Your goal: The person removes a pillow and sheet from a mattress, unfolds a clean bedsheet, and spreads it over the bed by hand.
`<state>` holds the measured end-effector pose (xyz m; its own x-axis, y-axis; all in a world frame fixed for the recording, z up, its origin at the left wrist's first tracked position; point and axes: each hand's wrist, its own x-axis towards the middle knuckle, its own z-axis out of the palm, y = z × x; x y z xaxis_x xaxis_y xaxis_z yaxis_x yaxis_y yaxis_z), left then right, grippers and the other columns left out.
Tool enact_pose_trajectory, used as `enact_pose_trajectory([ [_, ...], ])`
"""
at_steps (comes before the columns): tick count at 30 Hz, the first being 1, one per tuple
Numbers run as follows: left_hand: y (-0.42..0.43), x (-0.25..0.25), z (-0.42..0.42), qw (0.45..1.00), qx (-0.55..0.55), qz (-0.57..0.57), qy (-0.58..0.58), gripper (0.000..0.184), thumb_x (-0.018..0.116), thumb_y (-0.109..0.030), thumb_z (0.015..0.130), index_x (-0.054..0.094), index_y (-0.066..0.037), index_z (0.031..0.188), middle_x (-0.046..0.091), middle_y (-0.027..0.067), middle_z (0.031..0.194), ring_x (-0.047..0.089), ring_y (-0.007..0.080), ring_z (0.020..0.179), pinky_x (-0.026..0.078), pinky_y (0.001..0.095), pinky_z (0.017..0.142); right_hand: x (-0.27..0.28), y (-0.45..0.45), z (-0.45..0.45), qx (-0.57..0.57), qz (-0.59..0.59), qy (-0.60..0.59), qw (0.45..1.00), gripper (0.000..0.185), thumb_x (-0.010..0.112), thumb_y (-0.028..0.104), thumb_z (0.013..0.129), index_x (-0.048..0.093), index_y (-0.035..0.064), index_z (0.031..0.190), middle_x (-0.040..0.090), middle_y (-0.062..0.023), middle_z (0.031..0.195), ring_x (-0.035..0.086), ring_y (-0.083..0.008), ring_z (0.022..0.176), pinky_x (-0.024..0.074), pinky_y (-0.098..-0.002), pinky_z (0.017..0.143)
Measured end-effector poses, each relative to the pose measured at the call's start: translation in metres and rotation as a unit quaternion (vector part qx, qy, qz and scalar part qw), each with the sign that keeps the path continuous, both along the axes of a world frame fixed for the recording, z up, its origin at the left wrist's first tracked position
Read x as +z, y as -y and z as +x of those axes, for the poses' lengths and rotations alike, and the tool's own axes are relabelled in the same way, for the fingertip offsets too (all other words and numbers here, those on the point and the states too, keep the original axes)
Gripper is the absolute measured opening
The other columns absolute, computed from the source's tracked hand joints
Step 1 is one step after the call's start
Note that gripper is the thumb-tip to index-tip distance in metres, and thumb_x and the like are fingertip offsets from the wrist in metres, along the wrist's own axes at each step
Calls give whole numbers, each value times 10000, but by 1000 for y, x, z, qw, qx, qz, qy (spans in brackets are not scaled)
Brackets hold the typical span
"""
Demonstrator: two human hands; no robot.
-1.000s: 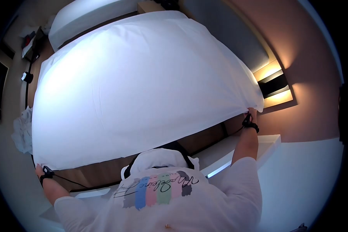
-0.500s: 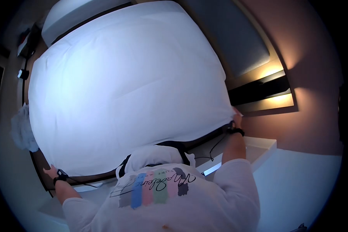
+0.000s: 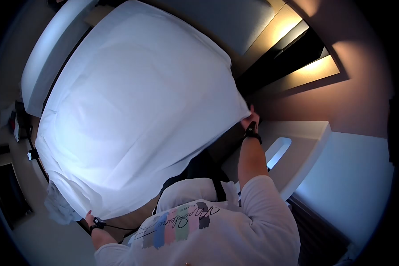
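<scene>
A large white bed sheet (image 3: 133, 102) spreads over the bed, with long folds running through its near part. Its near edge hangs loose between my hands. At the lower left, my left hand (image 3: 90, 219) is closed on the sheet's near left corner, and folds run toward it. On the other side, my right hand (image 3: 252, 119) grips the near right corner, holding it out taut, with some fingers sticking up past the cloth. Each wrist wears a dark band with a small device.
Crumpled whitish material (image 3: 60, 205) lies beside the bed at left. A white ledge (image 3: 46, 62) runs along the far left side. Beyond the right edge are a grey padded panel (image 3: 235, 22) and a lit wall recess (image 3: 317, 68). A slotted white unit (image 3: 303, 137) stands close to my right arm.
My view has turned and the bed appears rotated. Both hands have the sheet's corners lifted, and the once flatter cloth now shows deep folds near the front. My right arm reaches farther forward.
</scene>
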<state>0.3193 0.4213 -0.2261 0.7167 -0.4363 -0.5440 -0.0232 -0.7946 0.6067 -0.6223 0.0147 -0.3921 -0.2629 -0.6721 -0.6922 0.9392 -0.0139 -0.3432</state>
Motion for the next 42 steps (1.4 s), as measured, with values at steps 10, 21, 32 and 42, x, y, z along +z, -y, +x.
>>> enact_pose_trajectory([
  [10,14,133,-90,817,-194,406,360,233,525,-87,741,633,-19,936,621,193,939,561,337,981,458,406,789,194,84,-70,271,43,-915,297,240,499,82,770,646,140,951,621,-128,870,598,-313,820,469,-391,706],
  [21,-83,70,-216,859,-151,441,212,244,524,-78,751,557,-38,989,604,207,948,568,368,921,467,446,748,177,10,-234,424,360,-826,-92,155,444,92,839,597,79,819,631,-83,831,635,-255,765,512,-372,628],
  [32,-41,16,-229,909,-124,317,242,418,488,-49,677,535,-27,1091,564,243,1008,513,405,975,417,449,842,19,71,-299,442,310,-609,582,233,498,69,686,587,-13,885,552,-128,622,505,-224,529,431,-377,459],
  [42,50,26,-233,983,168,-70,13,581,572,21,710,451,-65,1272,591,86,1017,568,122,698,465,230,564,33,158,78,680,73,-516,516,293,492,131,824,539,69,1107,489,3,671,444,-92,539,367,-246,432],
])
